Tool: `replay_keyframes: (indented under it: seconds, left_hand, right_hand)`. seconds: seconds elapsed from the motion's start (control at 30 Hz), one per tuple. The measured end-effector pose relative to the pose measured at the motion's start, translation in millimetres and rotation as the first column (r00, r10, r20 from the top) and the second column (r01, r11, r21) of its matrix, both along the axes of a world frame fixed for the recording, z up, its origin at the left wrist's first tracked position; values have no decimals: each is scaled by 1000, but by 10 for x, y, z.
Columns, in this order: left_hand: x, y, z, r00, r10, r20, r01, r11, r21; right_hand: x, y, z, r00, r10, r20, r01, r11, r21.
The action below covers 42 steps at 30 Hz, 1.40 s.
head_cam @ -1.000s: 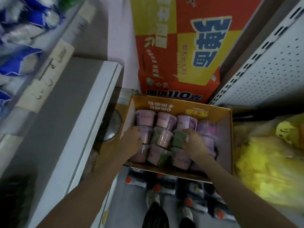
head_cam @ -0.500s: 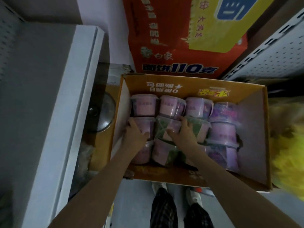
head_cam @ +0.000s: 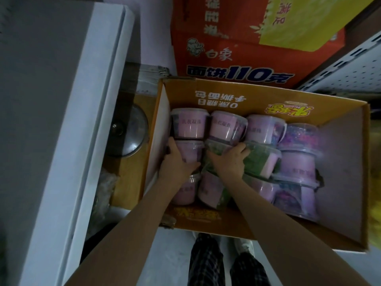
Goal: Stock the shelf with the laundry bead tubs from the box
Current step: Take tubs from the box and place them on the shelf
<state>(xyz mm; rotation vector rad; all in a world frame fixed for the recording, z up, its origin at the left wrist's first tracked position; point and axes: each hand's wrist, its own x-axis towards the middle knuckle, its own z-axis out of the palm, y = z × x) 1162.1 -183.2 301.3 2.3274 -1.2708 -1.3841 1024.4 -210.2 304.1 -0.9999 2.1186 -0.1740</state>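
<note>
Red carton [head_cam: 226, 48] at 12 o'clock, upright, yellow patch [head_cam: 299, 21] on face, dark blue "110" along lower edge. Round metal lid [head_cam: 128, 139] with dark knob at 9 o'clock, lying on wooden surface [head_cam: 132, 182]. Crumpled clear plastic [head_cam: 105, 184] at 8 o'clock, just beside wood. Perforated white panel [head_cam: 350, 75] at 2 o'clock. Plaid trousers [head_cam: 206, 263], pale shoes [head_cam: 245, 243] at 6 o'clock on grey floor [head_cam: 171, 254]. Blurred yellow mass [head_cam: 376, 213] at 4 o'clock, frame edge.

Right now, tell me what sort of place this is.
Probably a shop's aisle or stockroom: a white perforated metal shelving panel, an orange printed shipping carton, and an open yellow cardboard box packed with identical pink-labelled clear plastic tubs.
</note>
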Motion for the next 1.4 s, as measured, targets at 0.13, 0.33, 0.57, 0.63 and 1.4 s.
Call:
replay_keyframes:
  seconds: [0.13,0.33,0.57,0.63,1.4]
  left_hand:
    - [29,-16,42,998,40,-38,-41,999,-25]
    - [62,42,268,998,45,-50,-50,993,-111]
    - [64,232,798,999,-32,-43,23,982,-188]
    - [57,309,978,998,-7,-65,-9,972,-235]
    - [-60,1149,3924,928,364,-80,-297,592,-749]
  right_hand:
    - [-39,21,-29,998,-46,30,48,997,-59]
    - [-175,144,134,991,-74,112,90,984,-152]
    - [-343,369,541,985,-37,170,83,958,-273]
    - [-403,421,701,987,-15,162,67,944,-324]
    - [-603,472,3567,873,440,211,-118,610,-784]
